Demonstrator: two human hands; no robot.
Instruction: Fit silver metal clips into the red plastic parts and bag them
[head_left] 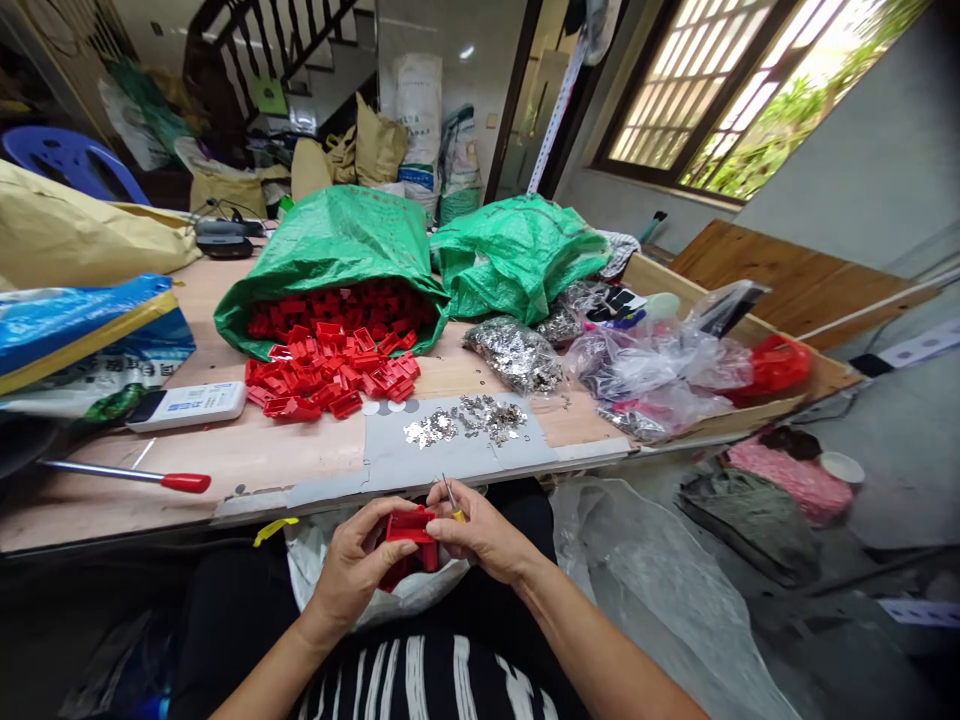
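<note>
Over my lap, in the head view, my left hand [365, 548] is closed around a red plastic part [411, 528] with a hollow, box-like shape. My right hand [471, 525] pinches a small screwdriver-like tool [456, 508] with a thin metal shaft and a yellow handle; its fingers touch the right side of the red part. Beneath both hands lies an open white plastic bag [405, 600], where more red shows. On the table in front are small silver metal pieces [480, 420] on a grey mat [420, 462], with a heap of red plastic parts [330, 375] behind to the left.
A green woven sack [345, 225] spills the red parts, and another green sack [517, 250] stands beside it. Bagged metal pieces [517, 355] lie near a wooden tray [832, 385] of plastic bags. A red-tipped lever [184, 483] juts over the table's left side.
</note>
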